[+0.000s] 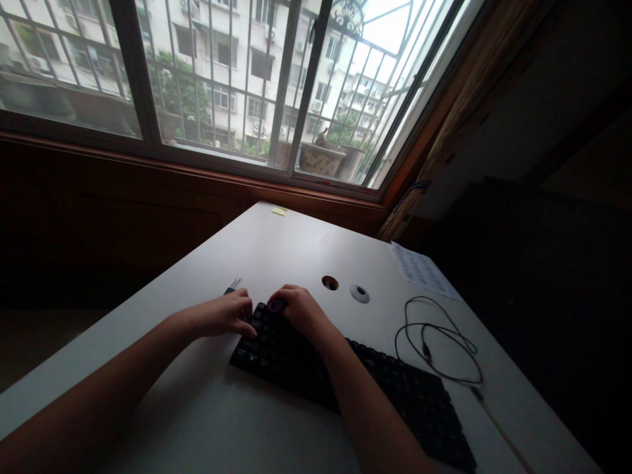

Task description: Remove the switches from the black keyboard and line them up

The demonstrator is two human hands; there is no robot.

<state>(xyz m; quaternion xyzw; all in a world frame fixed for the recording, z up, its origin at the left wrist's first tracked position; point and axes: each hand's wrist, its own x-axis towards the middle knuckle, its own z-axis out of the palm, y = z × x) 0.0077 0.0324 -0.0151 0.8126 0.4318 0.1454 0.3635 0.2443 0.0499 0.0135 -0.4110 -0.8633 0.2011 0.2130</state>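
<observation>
A black keyboard (pixel 405 385) lies at a slant on the white table, partly covered by my right forearm. My left hand (pixel 230 315) is at its left end, thumb against the edge keys and fingers curled at the far corner. In my right hand (pixel 299 306) is a small purple round object (pixel 277 305), held down at the keyboard's upper left keys; the fingers hide most of it, so its kind is unclear. Just beyond my left hand lies a small tool with a dark handle and thin metal prongs (pixel 234 285), partly hidden by that hand.
The white table (pixel 207 408) has a round cable hole (pixel 330 283), with its grey cover (pixel 360 293) beside it. A coiled black cable (pixel 439 329) lies to the right. Printed paper (pixel 423 270) rests at the far right edge, a yellow note (pixel 279 211) at the far corner. Behind is a barred window (pixel 222 85).
</observation>
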